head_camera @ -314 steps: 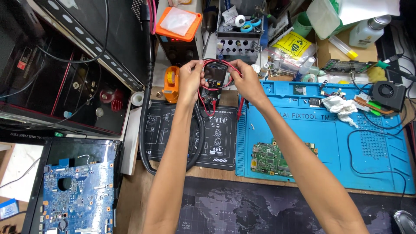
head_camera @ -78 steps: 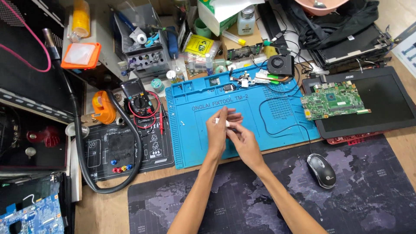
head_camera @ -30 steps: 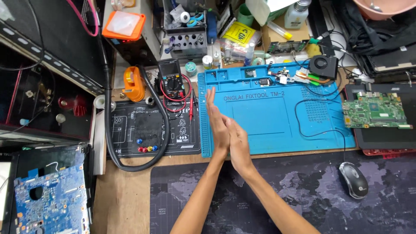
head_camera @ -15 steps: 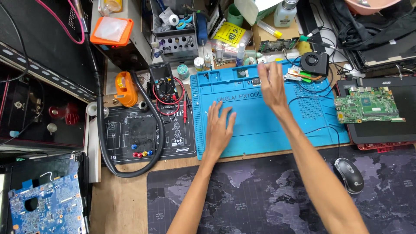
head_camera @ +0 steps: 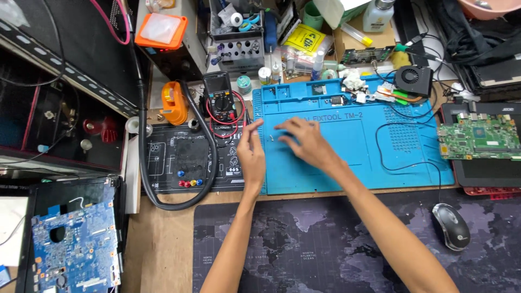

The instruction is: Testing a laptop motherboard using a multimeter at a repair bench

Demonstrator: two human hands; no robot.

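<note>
A blue circuit board (head_camera: 73, 252) is seen at far left, low on the worktop (head_camera: 163, 249). An orange tool (head_camera: 173, 104) and a black multimeter (head_camera: 221, 97) with red leads are placed above a black mat (head_camera: 179, 157), ringed by a thick black hose (head_camera: 142, 163). The left hand (head_camera: 251, 152) is set on the left edge of the blue repair mat (head_camera: 358, 146), fingers loosely apart, nothing held. The right hand (head_camera: 304, 142) is laid on the mat just beside it, fingertips pressed down; whether anything tiny is pinched cannot be told. A small fan (head_camera: 413, 80), a green board (head_camera: 477, 142) and a mouse (head_camera: 451, 226) are found at right.
</note>
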